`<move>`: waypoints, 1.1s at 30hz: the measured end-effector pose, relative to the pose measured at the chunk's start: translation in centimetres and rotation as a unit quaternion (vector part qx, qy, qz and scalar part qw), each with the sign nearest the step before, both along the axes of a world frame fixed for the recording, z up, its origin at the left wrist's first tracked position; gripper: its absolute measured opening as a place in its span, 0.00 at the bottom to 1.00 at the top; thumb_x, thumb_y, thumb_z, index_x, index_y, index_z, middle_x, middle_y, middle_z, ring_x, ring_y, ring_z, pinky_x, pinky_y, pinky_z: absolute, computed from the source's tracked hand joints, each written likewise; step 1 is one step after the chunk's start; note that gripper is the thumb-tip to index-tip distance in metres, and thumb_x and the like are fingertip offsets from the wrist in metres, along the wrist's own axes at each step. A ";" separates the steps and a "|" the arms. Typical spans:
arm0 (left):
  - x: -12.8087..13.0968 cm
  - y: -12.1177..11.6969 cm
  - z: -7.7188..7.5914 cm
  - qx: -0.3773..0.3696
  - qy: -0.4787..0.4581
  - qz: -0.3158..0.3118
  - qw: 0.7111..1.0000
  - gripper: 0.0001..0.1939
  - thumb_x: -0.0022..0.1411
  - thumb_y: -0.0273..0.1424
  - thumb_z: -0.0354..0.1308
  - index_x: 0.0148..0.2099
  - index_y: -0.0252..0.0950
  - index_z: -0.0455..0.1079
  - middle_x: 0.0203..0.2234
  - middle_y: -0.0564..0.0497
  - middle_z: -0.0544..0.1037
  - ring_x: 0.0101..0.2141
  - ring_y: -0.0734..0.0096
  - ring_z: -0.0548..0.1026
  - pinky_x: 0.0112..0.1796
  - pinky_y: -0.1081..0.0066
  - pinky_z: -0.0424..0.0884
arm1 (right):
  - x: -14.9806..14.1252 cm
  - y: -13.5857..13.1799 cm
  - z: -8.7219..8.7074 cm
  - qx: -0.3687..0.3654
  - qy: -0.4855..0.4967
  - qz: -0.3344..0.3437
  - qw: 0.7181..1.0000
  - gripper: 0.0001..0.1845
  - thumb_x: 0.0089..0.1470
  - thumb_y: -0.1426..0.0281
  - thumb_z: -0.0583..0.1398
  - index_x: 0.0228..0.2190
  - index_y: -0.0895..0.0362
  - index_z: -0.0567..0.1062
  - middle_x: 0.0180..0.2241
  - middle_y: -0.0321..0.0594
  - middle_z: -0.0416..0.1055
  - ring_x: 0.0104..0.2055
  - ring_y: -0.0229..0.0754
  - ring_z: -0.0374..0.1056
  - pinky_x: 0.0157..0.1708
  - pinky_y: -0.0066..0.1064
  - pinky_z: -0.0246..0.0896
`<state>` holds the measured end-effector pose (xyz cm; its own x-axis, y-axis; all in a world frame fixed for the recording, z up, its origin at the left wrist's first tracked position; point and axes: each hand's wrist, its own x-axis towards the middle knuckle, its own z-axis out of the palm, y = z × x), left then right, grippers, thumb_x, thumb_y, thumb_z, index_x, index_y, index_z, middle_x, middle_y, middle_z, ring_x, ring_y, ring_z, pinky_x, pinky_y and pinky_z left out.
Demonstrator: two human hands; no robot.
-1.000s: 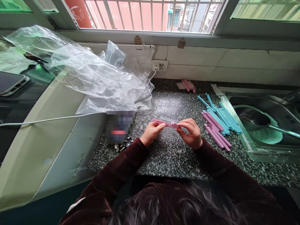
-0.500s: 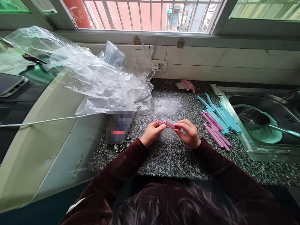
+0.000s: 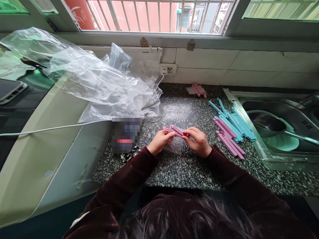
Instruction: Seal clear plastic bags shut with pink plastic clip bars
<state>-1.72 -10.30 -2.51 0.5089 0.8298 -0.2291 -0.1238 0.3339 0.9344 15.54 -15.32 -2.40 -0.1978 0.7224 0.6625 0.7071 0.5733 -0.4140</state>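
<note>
Pink bag sealing clips point(image 3: 177, 130) are held level between both hands, above the counter. My left hand point(image 3: 159, 142) pinches their left end between thumb and fingers. At the right end, my right hand point(image 3: 198, 141) grips them with its thumb and fingertips. Under the clips hangs or lies a small clear plastic bag point(image 3: 174, 146); I cannot tell whether a hand holds it too. Just right of my right hand lie loose pink clips point(image 3: 230, 144), beside a heap of blue clips point(image 3: 235, 121).
A large crumpled clear plastic bag point(image 3: 107, 86) covers the left back. Near it sit a blurred dark packet point(image 3: 126, 134) and a white cable point(image 3: 52, 128). More pink clips point(image 3: 198, 90) lie by the wall. On the right is a sink point(image 3: 264, 159) holding a pan point(image 3: 267, 122).
The pink clips have shifted in my fingers, and one now sits at an angle over the other. More of the small clear bag shows below. Both hands stay in nearly the same place.
</note>
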 end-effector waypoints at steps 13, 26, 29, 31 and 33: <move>-0.3 0.2 -0.1 -0.017 0.020 -0.039 0.999 0.24 0.39 0.48 0.64 0.22 0.32 0.63 0.11 0.58 0.62 0.15 0.82 0.59 0.18 0.76 0.54 | -0.1 0.1 -0.3 -0.053 -0.019 0.008 0.998 0.04 0.55 0.70 0.57 0.30 0.57 0.71 0.26 0.40 0.70 0.27 0.37 0.64 0.29 0.29 0.63; -0.5 0.2 0.3 -0.007 0.019 -0.073 0.997 0.20 0.42 0.43 0.64 0.28 0.30 0.67 0.15 0.59 0.63 0.18 0.82 0.60 0.20 0.77 0.57 | -0.1 0.1 -0.5 -0.070 -0.028 0.003 0.997 0.05 0.55 0.70 0.56 0.29 0.57 0.71 0.26 0.39 0.70 0.28 0.37 0.64 0.29 0.29 0.62; -0.6 0.2 0.3 0.005 0.025 -0.082 0.996 0.19 0.43 0.42 0.63 0.29 0.30 0.67 0.15 0.59 0.63 0.18 0.82 0.60 0.20 0.77 0.57 | -0.1 0.2 -0.5 -0.068 -0.035 0.000 0.997 0.05 0.55 0.70 0.56 0.29 0.56 0.71 0.26 0.39 0.70 0.28 0.37 0.64 0.30 0.29 0.62; -0.6 0.2 0.3 0.020 0.034 -0.087 0.995 0.19 0.44 0.42 0.63 0.29 0.30 0.67 0.16 0.58 0.63 0.18 0.81 0.60 0.21 0.76 0.58 | 0.0 0.1 -0.6 -0.061 -0.044 -0.002 0.997 0.05 0.55 0.70 0.56 0.29 0.56 0.71 0.27 0.40 0.70 0.29 0.38 0.65 0.30 0.29 0.62; -0.6 0.3 0.4 0.045 0.051 -0.084 0.994 0.19 0.45 0.43 0.62 0.30 0.30 0.68 0.16 0.58 0.63 0.19 0.80 0.60 0.21 0.76 0.58 | -0.1 0.1 -0.6 -0.049 -0.055 -0.004 0.997 0.05 0.55 0.70 0.56 0.29 0.56 0.71 0.27 0.40 0.71 0.29 0.38 0.65 0.30 0.29 0.63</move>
<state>-2.35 -10.04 -2.10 0.6206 0.7541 -0.2147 0.0236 0.2558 0.9665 15.49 -15.20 -2.99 -0.2588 0.7850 0.5628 0.7562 0.5272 -0.3877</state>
